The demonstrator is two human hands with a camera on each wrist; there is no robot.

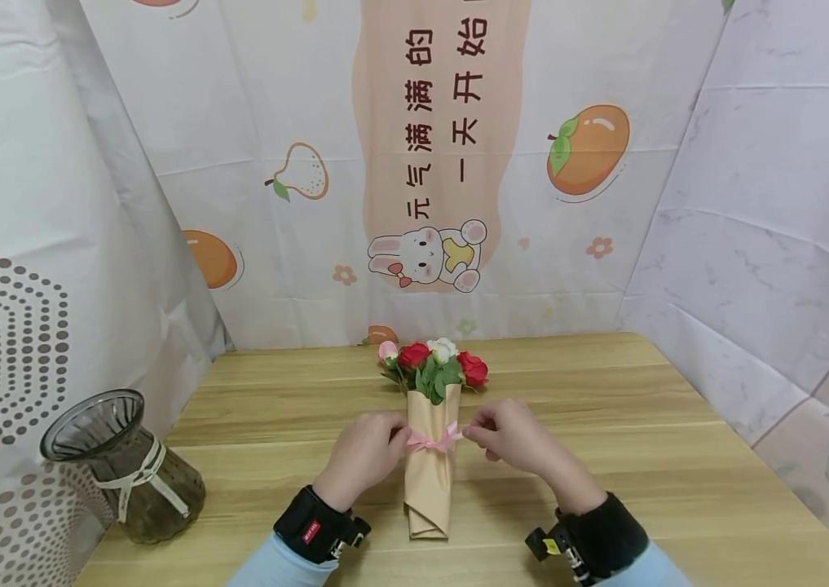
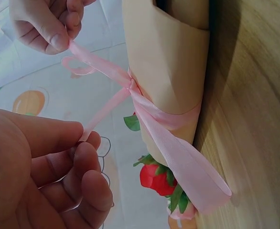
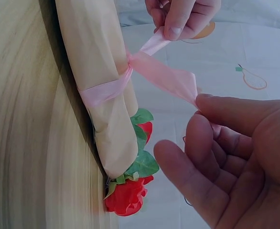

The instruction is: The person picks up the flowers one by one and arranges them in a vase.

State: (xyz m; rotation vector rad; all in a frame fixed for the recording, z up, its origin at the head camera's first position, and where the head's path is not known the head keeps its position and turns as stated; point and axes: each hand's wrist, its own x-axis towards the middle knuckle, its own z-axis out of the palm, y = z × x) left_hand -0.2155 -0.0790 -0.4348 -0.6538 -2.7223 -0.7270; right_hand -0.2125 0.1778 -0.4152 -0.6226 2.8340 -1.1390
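Note:
A bouquet of red, white and pink artificial flowers (image 1: pixel 429 367), wrapped in tan paper (image 1: pixel 425 489), lies on the wooden table with its blooms toward the back. Around its middle runs a pink ribbon (image 1: pixel 432 441), knotted at the front. My left hand (image 1: pixel 368 450) pinches one ribbon end between thumb and forefinger, left of the bouquet. On the other side my right hand (image 1: pixel 513 440) pinches the opposite end. In the left wrist view the ribbon (image 2: pixel 104 69) stretches between both hands through the knot, and a wide loose length hangs toward the flowers.
A dark glass vase (image 1: pixel 165 489) with a pale cord bow stands at the table's left edge. Printed cloth (image 1: pixel 297 269) hangs behind the table (image 1: pixel 568 391), with more sheets along both sides.

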